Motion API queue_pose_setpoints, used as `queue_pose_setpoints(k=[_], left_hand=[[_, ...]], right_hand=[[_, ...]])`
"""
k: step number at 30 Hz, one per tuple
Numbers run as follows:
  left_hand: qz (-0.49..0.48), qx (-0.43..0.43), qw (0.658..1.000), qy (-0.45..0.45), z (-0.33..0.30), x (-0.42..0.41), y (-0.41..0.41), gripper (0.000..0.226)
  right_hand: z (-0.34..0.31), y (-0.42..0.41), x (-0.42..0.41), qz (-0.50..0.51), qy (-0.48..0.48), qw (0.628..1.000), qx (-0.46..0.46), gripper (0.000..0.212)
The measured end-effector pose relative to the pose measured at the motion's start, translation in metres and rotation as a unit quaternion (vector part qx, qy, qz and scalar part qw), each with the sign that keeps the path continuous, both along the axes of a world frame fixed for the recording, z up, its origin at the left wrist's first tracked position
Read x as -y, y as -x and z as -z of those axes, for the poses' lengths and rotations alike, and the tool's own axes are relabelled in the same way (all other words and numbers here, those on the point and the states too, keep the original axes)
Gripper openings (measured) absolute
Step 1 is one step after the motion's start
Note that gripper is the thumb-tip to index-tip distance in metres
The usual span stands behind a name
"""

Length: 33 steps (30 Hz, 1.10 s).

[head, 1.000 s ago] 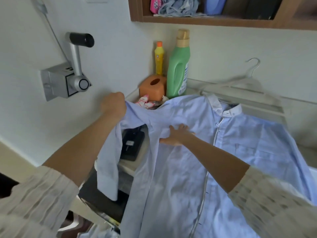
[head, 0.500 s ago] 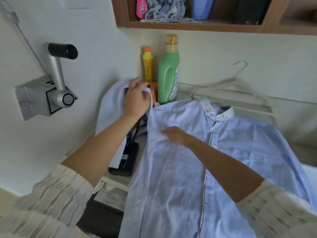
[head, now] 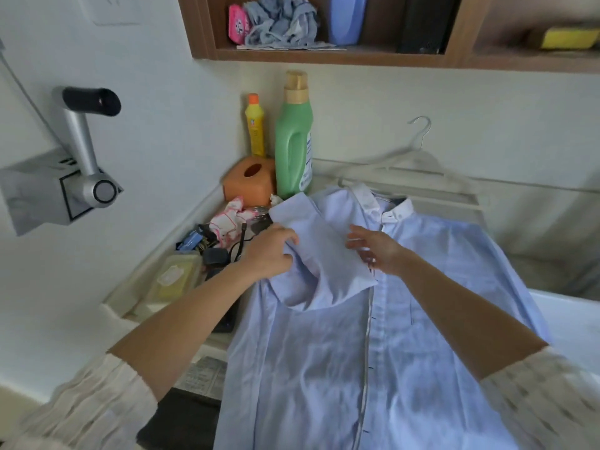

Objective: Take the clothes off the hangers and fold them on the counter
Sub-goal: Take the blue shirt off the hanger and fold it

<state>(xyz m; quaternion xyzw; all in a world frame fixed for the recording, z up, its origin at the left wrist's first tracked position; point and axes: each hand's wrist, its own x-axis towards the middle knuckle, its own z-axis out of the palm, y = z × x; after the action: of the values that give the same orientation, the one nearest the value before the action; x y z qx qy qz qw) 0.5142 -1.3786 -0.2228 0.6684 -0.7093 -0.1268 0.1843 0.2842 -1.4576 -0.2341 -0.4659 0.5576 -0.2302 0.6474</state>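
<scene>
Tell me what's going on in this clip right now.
A person is folding a light blue button-up shirt spread front-up on the counter. The left hand grips the shirt's short sleeve, which lies folded across the chest, while the right hand rests open at the sleeve's edge by the button placket. A white plastic hanger lies bare behind the collar, so the shirt is already off it.

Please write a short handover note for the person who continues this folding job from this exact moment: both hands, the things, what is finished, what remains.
Left hand: grips the folded-in sleeve near the shoulder.
Right hand: open, fingers spread at the sleeve's inner edge, by the button placket.
Light blue shirt: off its hanger, buttoned, front up on the counter. White hanger lies behind the collar.
Done: shirt unhung and spread; one sleeve laid across the chest.
Left: fold the other sleeve, then the body. No other clothes to fold are in view.
</scene>
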Motion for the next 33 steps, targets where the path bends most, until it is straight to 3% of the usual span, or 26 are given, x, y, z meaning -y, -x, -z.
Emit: queue_pose_setpoints(k=[1,4,8,13,16,18,20,22,25,27,29,30,31,33], left_hand=[[-0.029,0.04,0.998,-0.043,0.003,0.0,-0.008,0.057],[-0.048,0.065,0.974,-0.21,0.012,-0.004,-0.027,0.096],[-0.022,0.047,0.975,-0.216,0.024,-0.008,-0.03,0.096],[-0.018,0.023,0.992,-0.127,0.027,-0.014,-0.021,0.085],[-0.05,0.008,0.997,-0.061,0.036,-0.022,-0.018,0.058],[-0.076,0.025,0.997,-0.005,0.04,-0.029,-0.015,0.04],[-0.101,0.026,0.994,0.017,0.042,-0.031,-0.011,0.033],[-0.124,-0.001,0.992,0.02,0.039,-0.031,-0.007,0.036],[-0.129,-0.009,0.991,0.027,0.035,-0.033,-0.003,0.03],[-0.133,-0.004,0.991,0.022,0.036,-0.036,-0.006,0.026],[-0.138,-0.017,0.99,0.008,0.036,-0.041,-0.007,0.016],[-0.132,-0.01,0.991,-0.008,0.035,-0.043,-0.006,0.007],[-0.127,0.001,0.992,-0.023,0.035,-0.043,-0.003,0.011],[-0.126,0.039,0.99,-0.052,0.035,-0.044,0.001,0.021]], right_hand=[[0.003,-0.009,-0.001,-0.001,0.048,0.998,-0.047,0.031],[0.015,-0.028,0.001,0.001,0.169,0.969,-0.178,0.067],[0.007,-0.028,0.002,0.006,0.222,0.965,-0.143,0.029],[-0.016,0.002,-0.013,0.062,0.297,0.952,-0.02,0.012],[-0.031,0.027,-0.022,0.116,0.191,0.96,0.166,0.018],[-0.041,0.054,-0.029,0.109,0.104,0.941,0.304,0.011],[-0.048,0.084,-0.047,0.057,0.063,0.942,0.326,0.05],[-0.048,0.108,-0.066,-0.06,0.023,0.955,0.291,0.061],[-0.038,0.138,-0.085,-0.178,-0.085,0.964,0.179,0.049],[-0.029,0.146,-0.085,-0.207,-0.121,0.964,0.119,0.052],[-0.026,0.146,-0.085,-0.202,-0.116,0.971,0.058,0.074],[-0.025,0.143,-0.086,-0.19,-0.097,0.977,0.009,0.082],[-0.026,0.139,-0.09,-0.191,-0.073,0.977,-0.057,0.083],[-0.03,0.129,-0.093,-0.241,-0.01,0.932,-0.27,0.06]])
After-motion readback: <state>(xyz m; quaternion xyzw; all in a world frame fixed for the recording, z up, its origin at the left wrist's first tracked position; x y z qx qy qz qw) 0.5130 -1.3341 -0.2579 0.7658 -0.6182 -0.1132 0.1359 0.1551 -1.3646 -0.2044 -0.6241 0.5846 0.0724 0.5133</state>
